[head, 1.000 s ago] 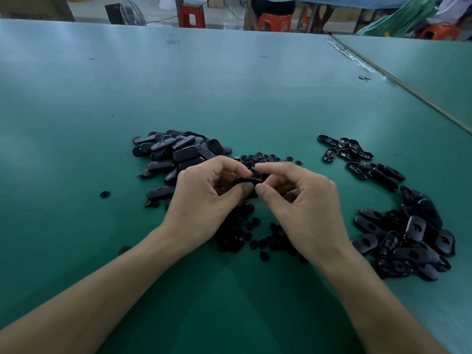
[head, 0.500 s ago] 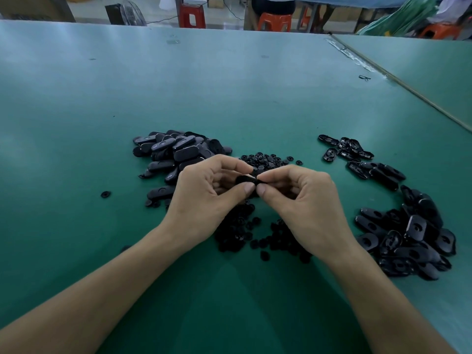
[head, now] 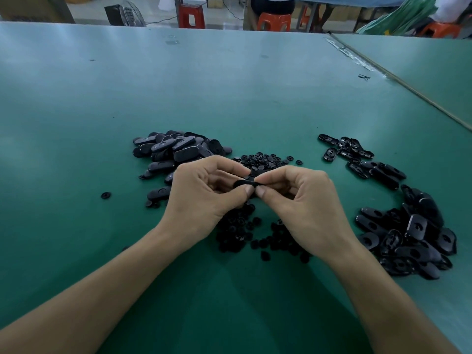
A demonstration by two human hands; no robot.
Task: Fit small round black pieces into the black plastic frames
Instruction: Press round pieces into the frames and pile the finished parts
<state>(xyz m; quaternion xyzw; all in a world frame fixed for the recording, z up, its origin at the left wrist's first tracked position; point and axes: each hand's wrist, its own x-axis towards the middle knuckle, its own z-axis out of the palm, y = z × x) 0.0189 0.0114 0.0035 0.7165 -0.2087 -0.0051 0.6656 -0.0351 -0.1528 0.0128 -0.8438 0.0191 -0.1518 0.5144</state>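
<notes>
Parts lie loose on the green tabletop (head: 229, 85), sorted in heaps. On the left, the left heap of frames (head: 173, 152) sits closed face mostly up, just beyond the knuckles. On the right, the right heap of frames (head: 413, 238) sits open side up near the wrist, with a thinner scatter of frames (head: 352, 152) behind it. In the middle are round pieces (head: 265, 160) in a patch past the hands, with more under and between them. One stray round piece (head: 105, 195) sits alone, well left.

The left hand (head: 204, 198) and right hand (head: 304, 208) meet above the round pieces, thumbs nearly tip to tip. One frame (head: 242, 184) is pinched between the left thumb and forefinger, and the right fingers (head: 258, 178) pinch its right end. Can't tell if a round piece is in that pinch, it's hidden. The other fingers are curled in. Both forearms are bare and angle in from the bottom corners.
</notes>
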